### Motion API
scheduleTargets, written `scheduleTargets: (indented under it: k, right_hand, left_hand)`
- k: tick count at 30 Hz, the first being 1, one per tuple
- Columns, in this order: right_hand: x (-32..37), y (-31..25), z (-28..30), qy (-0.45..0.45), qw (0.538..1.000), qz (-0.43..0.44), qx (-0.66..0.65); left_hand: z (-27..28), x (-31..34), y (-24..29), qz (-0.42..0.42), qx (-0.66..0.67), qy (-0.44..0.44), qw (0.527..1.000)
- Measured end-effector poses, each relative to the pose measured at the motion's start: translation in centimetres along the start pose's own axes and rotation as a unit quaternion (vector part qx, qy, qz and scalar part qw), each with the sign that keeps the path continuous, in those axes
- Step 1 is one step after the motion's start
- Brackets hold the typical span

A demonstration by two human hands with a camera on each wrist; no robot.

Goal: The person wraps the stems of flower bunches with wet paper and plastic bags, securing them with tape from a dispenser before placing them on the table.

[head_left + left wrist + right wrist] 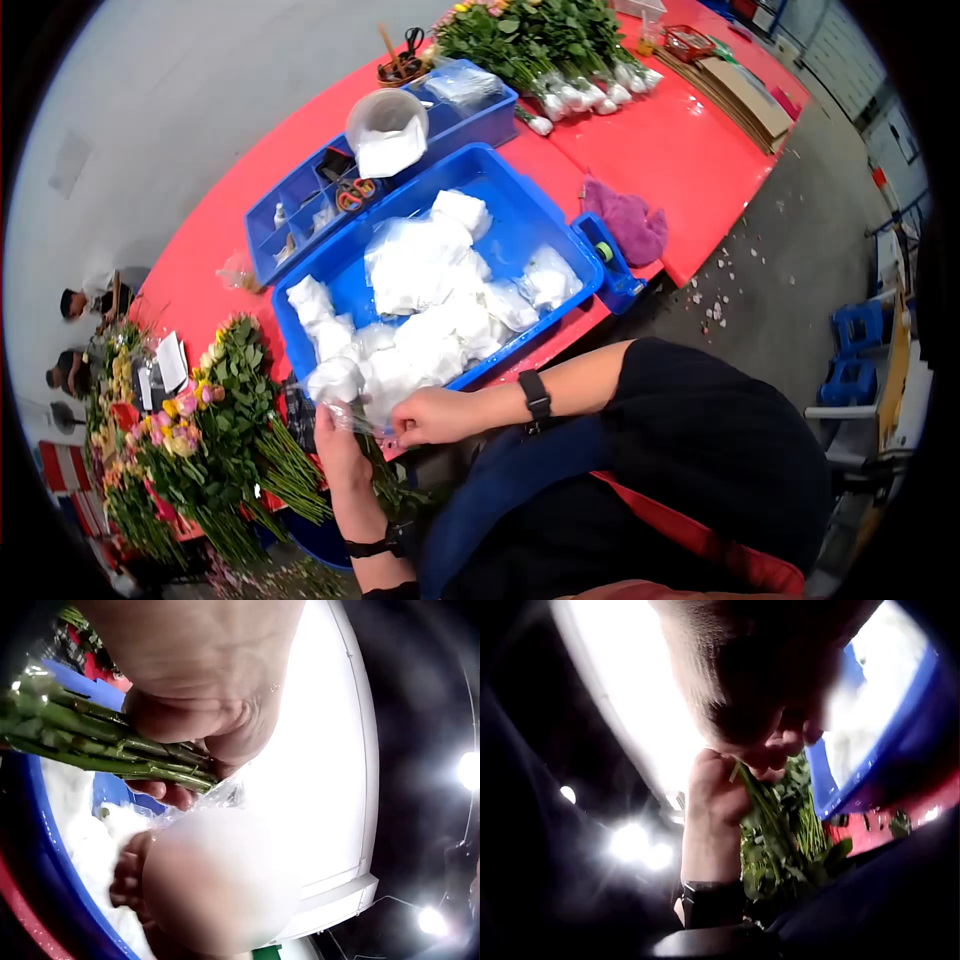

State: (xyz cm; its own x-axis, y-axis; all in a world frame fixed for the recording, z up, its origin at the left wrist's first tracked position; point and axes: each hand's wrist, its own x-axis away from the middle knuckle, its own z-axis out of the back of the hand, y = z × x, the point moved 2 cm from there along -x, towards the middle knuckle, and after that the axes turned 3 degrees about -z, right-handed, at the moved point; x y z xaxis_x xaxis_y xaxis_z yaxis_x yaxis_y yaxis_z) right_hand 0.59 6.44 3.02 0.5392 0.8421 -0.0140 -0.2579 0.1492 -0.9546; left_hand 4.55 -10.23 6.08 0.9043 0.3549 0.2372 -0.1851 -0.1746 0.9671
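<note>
In the left wrist view a bunch of green flower stems (82, 735) lies across my left hand (342, 455), whose thumb and fingers grip it near the cut ends. Clear plastic wrap (225, 793) shows beside those ends. My right hand (437, 415) is close by, its fingers curled at the plastic's edge; a pale blur covers part of it in the left wrist view. Just beyond the left fingertips is a white wad in clear plastic (335, 380). Both hands are at the near edge of a blue tub (530, 200) heaped with white wet-looking wads (420, 265).
Flower bunches (230, 420) lie to the left, and more with white-wrapped ends (580, 95) at the back. A blue divided tray (290, 205) holds scissors (355, 193) and a clear bucket (385, 115). A purple cloth (625, 222) and blue tape dispenser (610, 265) sit right of the tub.
</note>
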Motion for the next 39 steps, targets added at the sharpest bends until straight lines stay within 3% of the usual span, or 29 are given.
scheduleTargets:
  k: [3, 6, 9, 10, 11, 13, 15, 16, 18, 19, 20, 21, 22, 23, 24, 27, 29, 30, 31, 33, 36, 37, 38, 39]
  right_hand:
    - [-0.8, 1.6, -3.8, -0.078, 0.988, -0.059, -0.123]
    - [-1.0, 2.1, -5.0, 0.006, 0.992, -0.093, -0.084]
    - [0.5, 2.1, -4.3, 0.08, 0.988, -0.089, -0.095]
    - [0.7, 2.7, -4.4, 0.1, 0.985, -0.069, -0.122]
    - [0.9, 3.3, -4.5, 0.101, 0.99, -0.049, -0.088]
    - [1.0, 6.1, -5.5, 0.071, 0.997, -0.006, 0.009]
    - [4.0, 0.2, -0.1, -0.031, 0.991, -0.058, 0.119]
    - [5.6, -1.6, 2.6, -0.011, 0.992, -0.094, 0.079]
    - [8.1, -0.5, 6.3, 0.055, 0.987, -0.153, -0.011]
    - [8.8, 1.0, 7.3, 0.1, 0.978, -0.175, -0.056]
    - [9.3, 0.8, 7.2, 0.188, 0.949, -0.17, -0.187]
    - [10.0, 0.4, 7.1, 0.271, 0.893, -0.169, -0.316]
    - [10.7, 0.3, 7.4, 0.246, 0.911, -0.188, -0.271]
    - [11.4, 0.9, 8.1, 0.22, 0.928, -0.201, -0.222]
    - [12.3, 2.1, 8.7, 0.206, 0.945, -0.212, -0.142]
    - [15.6, 4.1, 10.1, 0.289, 0.947, -0.099, 0.097]
    - [17.2, 4.9, 9.6, 0.224, 0.932, -0.064, 0.278]
    - [17.9, 3.9, 10.3, 0.175, 0.959, -0.089, 0.203]
    - [18.8, 5.7, 10.2, 0.136, 0.939, -0.056, 0.311]
    - [21.0, 6.2, 11.6, 0.06, 0.949, -0.145, 0.275]
    - [25.7, 8.3, 14.2, 0.036, 0.976, -0.061, 0.204]
    - [26.9, 7.8, 17.4, -0.011, 0.953, -0.181, 0.244]
    - [28.5, 8.3, 20.1, 0.104, 0.955, -0.218, 0.171]
    - [29.7, 11.1, 22.3, 0.24, 0.923, -0.249, 0.168]
  left_hand:
    - [-0.2, -0.9, 0.6, 0.085, 0.057, -0.029, 0.994]
    - [-1.4, -1.5, -0.7, 0.109, 0.094, -0.072, 0.987]
    - [-0.7, 0.0, -2.1, 0.083, 0.033, -0.08, 0.993]
    - [-1.2, 0.9, -2.2, 0.075, 0.019, -0.125, 0.989]
    - [-1.1, 1.3, -3.0, 0.011, -0.025, -0.138, 0.99]
    - [-2.5, 2.0, -2.6, -0.007, -0.072, -0.139, 0.988]
    - [-4.1, 2.5, -2.5, 0.021, -0.076, -0.13, 0.988]
    - [-4.7, 2.8, -2.5, 0.04, -0.081, -0.123, 0.988]
    - [-7.0, 3.4, -1.1, -0.077, -0.165, -0.11, 0.977]
    - [-7.3, 3.1, -2.7, -0.027, -0.11, -0.111, 0.987]
    - [-8.2, 3.1, -3.3, 0.008, -0.118, -0.122, 0.985]
    - [-9.8, 3.5, -3.3, -0.008, -0.126, -0.143, 0.982]
    - [-11.2, 3.7, -3.3, -0.027, -0.184, -0.154, 0.97]
    - [-12.3, 3.6, -3.7, 0.016, -0.221, -0.178, 0.959]
    - [-13.4, 3.7, -4.6, -0.014, -0.166, -0.183, 0.969]
    - [-16.9, 4.9, -4.9, 0.096, -0.014, -0.253, 0.963]
    - [-20.2, 5.7, -5.6, 0.171, 0.011, -0.277, 0.946]
    - [-21.7, 6.0, -6.2, 0.175, -0.042, -0.251, 0.951]
    - [-23.2, 6.3, -6.7, 0.178, -0.095, -0.227, 0.953]
    - [-25.5, 6.7, -8.4, 0.136, -0.166, -0.185, 0.959]
    - [-28.4, 7.1, -10.9, 0.028, -0.226, -0.149, 0.962]
    - [-29.0, 7.0, -12.0, 0.032, -0.259, -0.163, 0.951]
    - [-29.6, 6.8, -13.0, 0.036, -0.29, -0.177, 0.94]
    - [-30.1, 6.8, -13.9, 0.041, -0.321, -0.19, 0.927]
